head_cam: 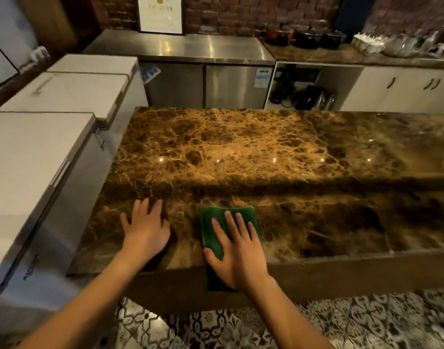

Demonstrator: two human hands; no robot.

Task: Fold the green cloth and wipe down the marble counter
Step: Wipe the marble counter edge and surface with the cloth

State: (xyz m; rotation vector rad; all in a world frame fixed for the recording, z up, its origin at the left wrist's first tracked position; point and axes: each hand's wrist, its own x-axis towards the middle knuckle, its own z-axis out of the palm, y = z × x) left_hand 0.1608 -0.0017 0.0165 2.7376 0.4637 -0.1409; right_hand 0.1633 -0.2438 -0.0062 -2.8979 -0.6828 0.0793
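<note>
The green cloth (210, 220) lies folded into a narrow strip near the front edge of the brown marble counter (241, 147), one end hanging over that edge. My right hand (237, 250) presses flat on the cloth with fingers spread, covering most of it. My left hand (146, 229) rests palm-down on the bare marble to the cloth's left, fingers apart, holding nothing.
White chest freezers (39, 157) stand close against the counter's left side. Behind the counter are a steel worktop (180, 49), white cabinets (404, 86) and a back counter with pots (304, 37) and glassware. Patterned floor tiles (341, 321) lie below.
</note>
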